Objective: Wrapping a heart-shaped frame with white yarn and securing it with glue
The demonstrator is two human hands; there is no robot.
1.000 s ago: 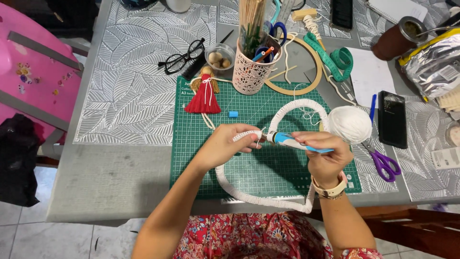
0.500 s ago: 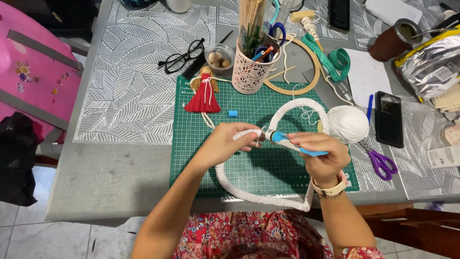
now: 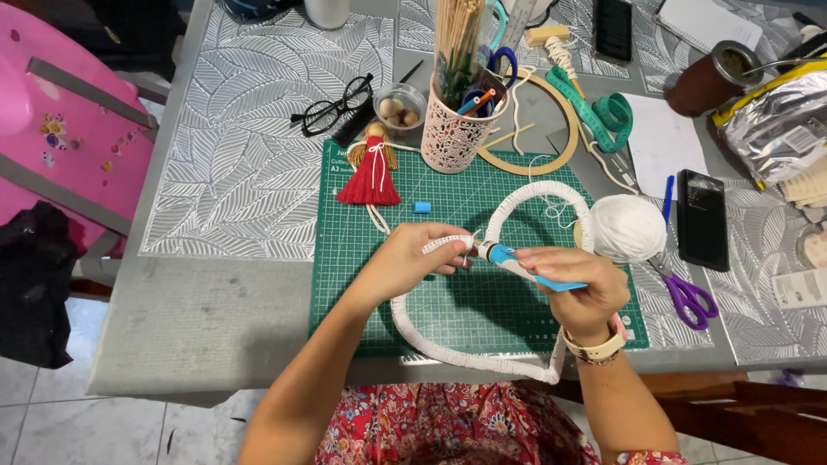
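Left hand [image 3: 412, 258] pinches the top dip of a white cord-wrapped heart frame [image 3: 482, 360]; fingers closed on the wrapped end. Right hand [image 3: 570, 288] grips a blue tool [image 3: 534, 269], its tip touching the frame right beside the left fingertips. The frame lies on a green cutting mat [image 3: 362, 293] under and between both hands, its point toward the person.

Containers: white lace-pattern cup [image 3: 455, 138] beyond the hands, holding wooden sticks, pens and blue-handled scissors. Small glass jar [image 3: 401, 105] left of it holds wooden beads. Brown cup [image 3: 708, 83] far beyond the right hand, contents unclear.

Around: ball of white cord [image 3: 627, 227] just right of the right hand, touching the frame. Purple scissors [image 3: 687, 297] and black phone [image 3: 702, 219] further right. Red tassel doll [image 3: 370, 170] beyond the left hand, a small blue block [image 3: 422, 207] near it. Black glasses [image 3: 334, 110] further out. Wooden hoop [image 3: 551, 129] and green tape measure [image 3: 603, 108] beyond the right hand. Silver foil bag [image 3: 780, 120] far right.

Grey table [image 3: 198, 327] with leaf-pattern placemats [image 3: 250, 155]. Pink chair [image 3: 60, 129] far left, tiled floor below.
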